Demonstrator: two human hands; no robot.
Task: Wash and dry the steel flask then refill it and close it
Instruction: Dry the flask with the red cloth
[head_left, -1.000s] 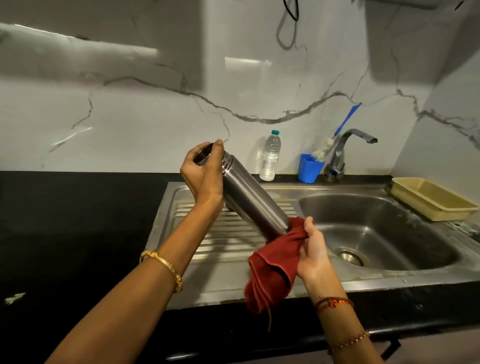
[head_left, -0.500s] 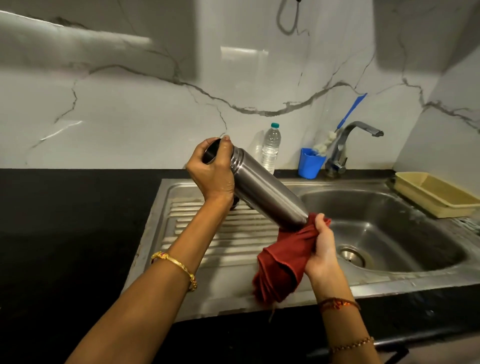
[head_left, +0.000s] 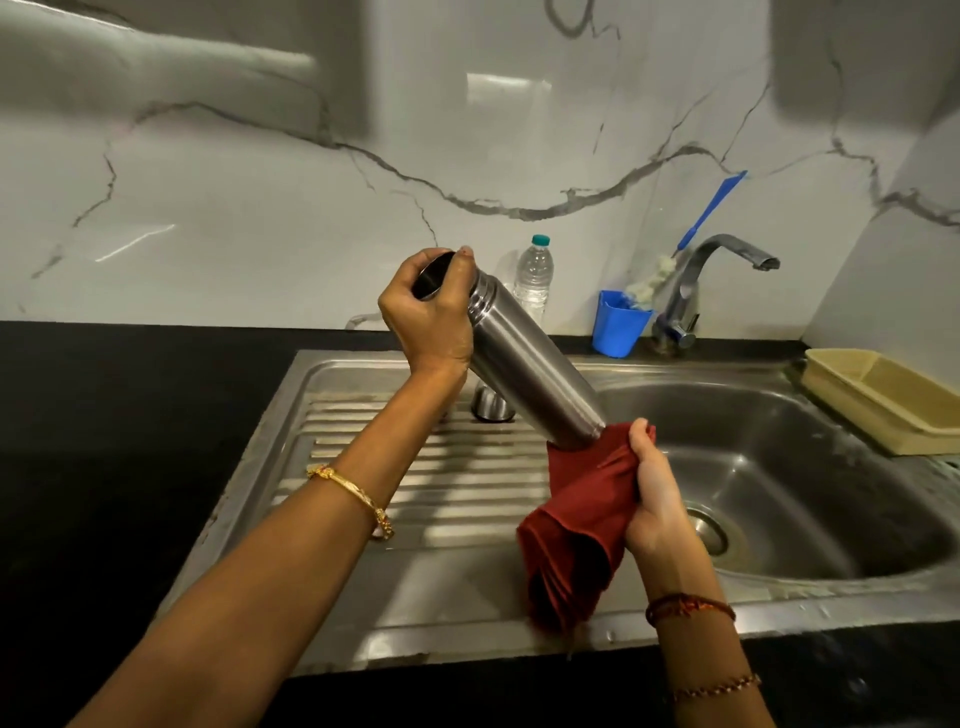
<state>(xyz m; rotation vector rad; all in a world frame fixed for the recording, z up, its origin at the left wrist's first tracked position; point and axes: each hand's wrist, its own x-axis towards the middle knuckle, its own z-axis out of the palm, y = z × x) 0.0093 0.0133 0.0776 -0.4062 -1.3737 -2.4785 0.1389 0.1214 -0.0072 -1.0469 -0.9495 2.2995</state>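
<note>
While the left grip (head_left: 434, 312) curled round the open mouth end of the steel flask (head_left: 524, 358), the flask hung tilted over the sink's drainboard (head_left: 436, 483) — its base pushed into the red cloth (head_left: 576, 525) bunched in the right grip (head_left: 655, 493). Its cap (head_left: 491, 404) stood on the drainboard. At the desk's back edge a blue cup (head_left: 618, 325) held a brush (head_left: 709, 208) — a plastic bottle (head_left: 533, 278) beside it.

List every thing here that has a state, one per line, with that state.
Steel flask: uncapped, tilted, held above the drainboard.
Flask cap: off, standing on the drainboard.
Red cloth: bunched around the flask's base.
Left hand: grips the flask's mouth end.
Right hand: grips the cloth.
Tap: no water running.
Plastic bottle: capped, upright.
</note>
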